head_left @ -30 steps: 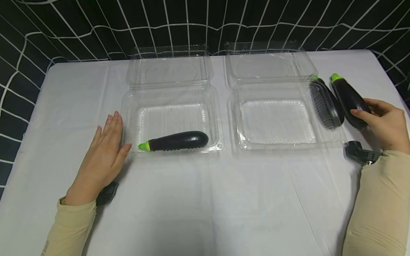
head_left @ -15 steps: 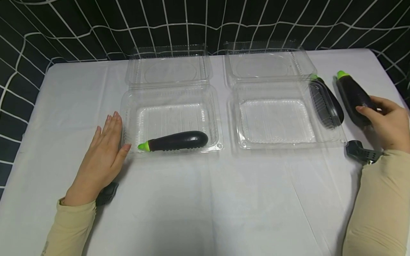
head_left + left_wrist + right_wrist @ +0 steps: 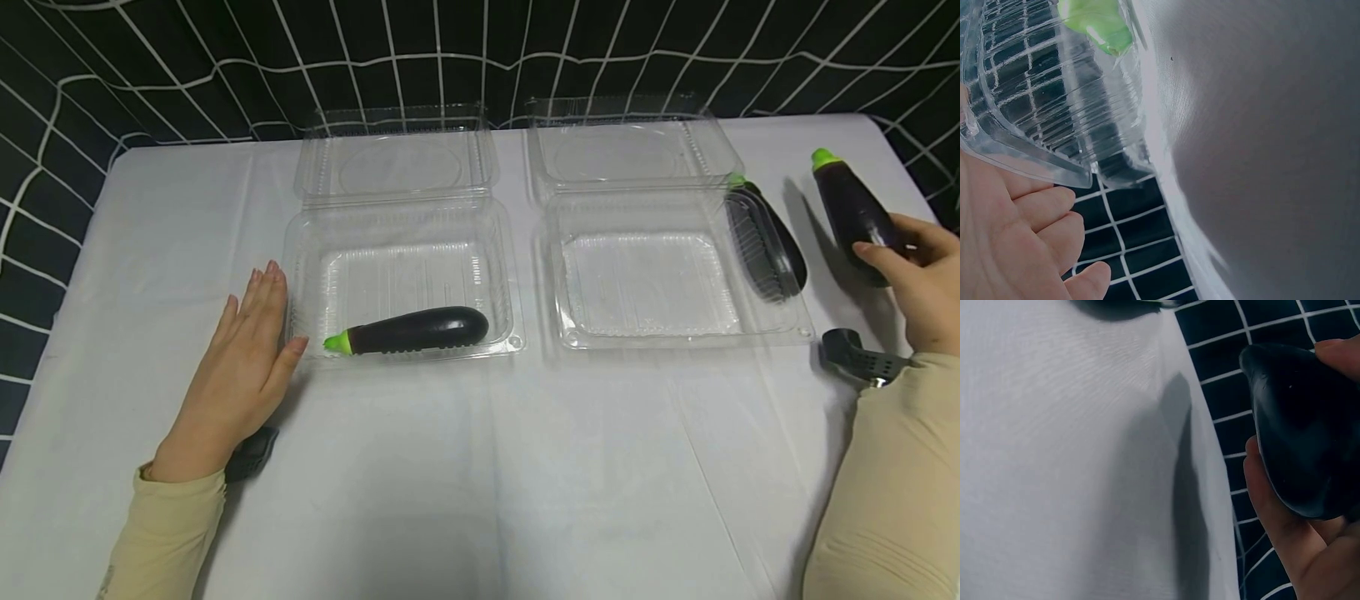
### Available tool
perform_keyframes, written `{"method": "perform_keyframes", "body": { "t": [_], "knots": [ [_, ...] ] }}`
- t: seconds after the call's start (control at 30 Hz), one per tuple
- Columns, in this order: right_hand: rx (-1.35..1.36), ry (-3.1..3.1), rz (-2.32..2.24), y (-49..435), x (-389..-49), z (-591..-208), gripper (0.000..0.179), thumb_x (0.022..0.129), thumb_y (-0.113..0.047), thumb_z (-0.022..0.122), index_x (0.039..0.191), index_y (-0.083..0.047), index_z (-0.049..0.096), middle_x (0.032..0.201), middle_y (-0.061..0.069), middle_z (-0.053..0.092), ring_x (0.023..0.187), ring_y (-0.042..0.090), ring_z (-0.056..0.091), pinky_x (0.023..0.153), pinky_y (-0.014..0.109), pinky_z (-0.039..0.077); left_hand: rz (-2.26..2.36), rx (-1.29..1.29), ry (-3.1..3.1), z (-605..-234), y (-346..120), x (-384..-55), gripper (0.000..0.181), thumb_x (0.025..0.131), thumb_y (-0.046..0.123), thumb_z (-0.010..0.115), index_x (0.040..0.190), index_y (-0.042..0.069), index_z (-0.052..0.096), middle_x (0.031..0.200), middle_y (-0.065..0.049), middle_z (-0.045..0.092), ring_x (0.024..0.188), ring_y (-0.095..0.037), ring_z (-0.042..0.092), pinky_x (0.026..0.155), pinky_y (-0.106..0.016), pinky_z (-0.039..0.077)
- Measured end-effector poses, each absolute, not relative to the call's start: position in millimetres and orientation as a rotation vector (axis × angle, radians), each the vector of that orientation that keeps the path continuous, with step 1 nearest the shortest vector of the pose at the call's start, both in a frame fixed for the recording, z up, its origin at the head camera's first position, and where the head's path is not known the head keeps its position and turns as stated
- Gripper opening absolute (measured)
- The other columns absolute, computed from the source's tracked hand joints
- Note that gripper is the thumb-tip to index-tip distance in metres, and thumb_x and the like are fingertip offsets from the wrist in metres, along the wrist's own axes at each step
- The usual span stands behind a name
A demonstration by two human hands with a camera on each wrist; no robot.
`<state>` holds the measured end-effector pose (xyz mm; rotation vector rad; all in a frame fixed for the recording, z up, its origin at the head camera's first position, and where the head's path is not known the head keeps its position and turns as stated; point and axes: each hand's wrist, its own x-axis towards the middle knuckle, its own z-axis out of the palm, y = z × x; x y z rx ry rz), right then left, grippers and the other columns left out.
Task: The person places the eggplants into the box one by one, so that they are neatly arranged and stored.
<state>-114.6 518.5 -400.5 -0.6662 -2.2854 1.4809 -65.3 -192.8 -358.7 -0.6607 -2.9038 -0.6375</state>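
My right hand grips a dark purple eggplant by its thick end, with the green tip pointing away. In the right wrist view this eggplant is raised over the white cloth, and its shadow falls beside it. My left hand lies with straight fingers against the left side of the left clear plastic container. Inside that container, along the front, a second eggplant lies with its green tip to the left. A third eggplant rests on the table, partly behind the right container's wall.
To the right stands another clear plastic container, its lid folded back like the left one's lid. Both stand on a table with a white cloth. Behind hangs a dark curtain with a white grid.
My right hand has lifted the eggplant off the cloth and carried it to the right, away from the one lying beside it. My left hand has stayed in place.
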Motion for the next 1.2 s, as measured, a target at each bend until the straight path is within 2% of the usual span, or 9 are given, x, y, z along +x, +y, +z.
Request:
{"method": "perform_keyframes", "body": {
  "t": [0.23,0.6,0.97,1.2],
  "knots": [
    [-0.596,-2.221,1.524,525.0,-118.4,-403.0,0.048,0.078,0.001,0.071,0.122,-0.015,0.065,0.103,-0.010,0.060,0.085,0.002,0.052,0.064,0.005,0.042,-0.645,-0.662,-2.905,-359.0,-193.4,-65.4,0.067,0.103,0.041,0.031,0.146,-0.009,0.017,0.154,-0.021,0.015,0.143,-0.029,0.010,0.114,-0.048,0.007],
    [-0.538,-2.257,1.384,535.1,-129.4,-403.9,0.052,0.078,0.002,0.071,0.125,-0.018,0.063,0.116,-0.007,0.059,0.085,0.001,0.052,0.064,0.005,0.040,-0.639,-0.661,-2.900,-358.3,-193.3,-65.2,0.068,0.103,0.042,0.029,0.146,-0.009,0.017,0.153,-0.022,0.016,0.143,-0.029,0.011,0.114,-0.048,0.007],
    [-0.445,-2.346,1.260,541.6,-135.9,-403.8,0.056,0.081,0.000,0.070,0.131,-0.021,0.058,0.126,-0.003,0.056,0.104,0.006,0.053,0.081,0.013,0.042,-0.645,-0.661,-2.901,-358.5,-192.8,-64.9,0.068,0.103,0.042,0.030,0.146,-0.009,0.017,0.154,-0.021,0.015,0.143,-0.029,0.010,0.114,-0.047,0.007],
    [-0.406,-2.393,1.163,544.7,-143.0,-405.0,0.057,0.080,-0.003,0.071,0.132,-0.025,0.057,0.127,-0.002,0.056,0.104,0.005,0.052,0.082,0.015,0.040,-0.645,-0.666,-2.902,-358.9,-193.5,-65.1,0.067,0.103,0.041,0.030,0.146,-0.009,0.017,0.154,-0.021,0.015,0.143,-0.029,0.010,0.114,-0.047,0.006]
  ]
}}
